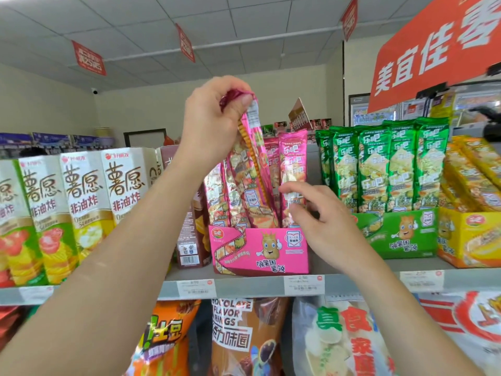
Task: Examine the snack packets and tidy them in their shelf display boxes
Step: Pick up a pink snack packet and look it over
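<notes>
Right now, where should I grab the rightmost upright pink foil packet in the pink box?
Its flat top seal, probably from above: the pink foil packet stands upright, base sunk in the pink cardboard display box, neighbours crowding its left.

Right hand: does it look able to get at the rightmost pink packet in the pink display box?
Probably yes. The right hand is right in front of the rightmost pink packet, fingers at its lower half, nothing between. The left hand holds the lifted pink packet further left, clear of it.
</notes>
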The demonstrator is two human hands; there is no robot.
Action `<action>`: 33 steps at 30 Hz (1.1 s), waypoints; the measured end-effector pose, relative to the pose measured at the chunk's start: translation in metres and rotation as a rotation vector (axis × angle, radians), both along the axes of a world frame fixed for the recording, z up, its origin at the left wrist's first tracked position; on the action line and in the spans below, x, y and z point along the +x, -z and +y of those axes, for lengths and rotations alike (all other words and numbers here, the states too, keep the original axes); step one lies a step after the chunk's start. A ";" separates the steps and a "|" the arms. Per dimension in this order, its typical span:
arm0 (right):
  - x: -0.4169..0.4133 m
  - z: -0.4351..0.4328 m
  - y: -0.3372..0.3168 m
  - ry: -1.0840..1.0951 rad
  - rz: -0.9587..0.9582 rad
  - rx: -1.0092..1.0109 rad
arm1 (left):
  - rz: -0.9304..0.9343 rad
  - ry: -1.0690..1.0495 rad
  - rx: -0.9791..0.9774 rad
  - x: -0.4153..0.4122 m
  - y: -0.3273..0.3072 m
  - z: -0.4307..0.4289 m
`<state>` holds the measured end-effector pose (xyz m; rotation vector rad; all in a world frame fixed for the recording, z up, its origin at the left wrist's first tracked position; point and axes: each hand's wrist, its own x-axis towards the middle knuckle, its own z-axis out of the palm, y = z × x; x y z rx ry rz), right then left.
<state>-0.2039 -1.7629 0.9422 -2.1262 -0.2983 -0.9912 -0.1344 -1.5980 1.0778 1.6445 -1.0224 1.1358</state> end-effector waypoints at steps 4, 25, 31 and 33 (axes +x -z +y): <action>-0.004 0.002 -0.001 0.025 0.041 0.018 | -0.027 -0.023 -0.141 0.002 -0.007 0.010; -0.102 0.017 0.067 -0.172 -0.073 0.407 | 0.552 0.368 -0.437 -0.064 0.130 0.054; -0.132 0.014 0.088 -0.165 0.072 0.526 | 0.510 0.278 -0.314 -0.075 0.150 0.049; -0.145 0.012 0.098 -0.186 0.099 0.578 | 0.523 0.304 -0.268 -0.082 0.160 0.046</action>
